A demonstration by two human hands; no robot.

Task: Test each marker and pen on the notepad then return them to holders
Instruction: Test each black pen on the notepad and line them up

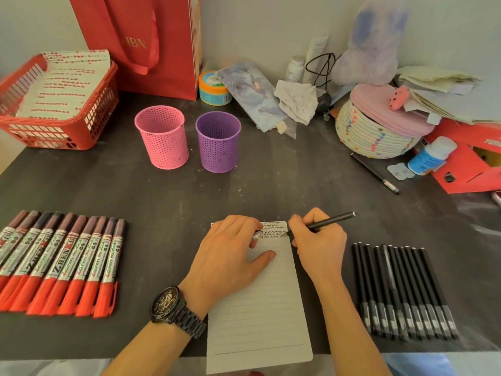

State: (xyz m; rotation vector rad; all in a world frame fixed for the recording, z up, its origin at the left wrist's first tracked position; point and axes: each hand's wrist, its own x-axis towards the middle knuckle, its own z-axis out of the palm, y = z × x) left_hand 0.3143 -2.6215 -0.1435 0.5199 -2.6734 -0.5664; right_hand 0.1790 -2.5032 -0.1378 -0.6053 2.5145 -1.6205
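A lined notepad [257,316] lies at the table's front edge, with small ink marks filling its top lines. My right hand [317,245] grips a black pen [325,223], its tip on the marked top lines. My left hand [230,256] rests on the pad's upper left and pinches a small cap [256,234] in its fingers. Several red-capped markers [59,261] lie in a row at the left. Several black pens [401,291] lie in a row at the right. A pink holder [162,137] and a purple holder [218,141] stand upright behind the pad.
A red basket [54,104] with papers stands at the back left, a red bag [151,42] behind the holders. A woven basket [376,131], a loose black pen [375,173], a white bottle [431,156] and red boxes crowd the right.
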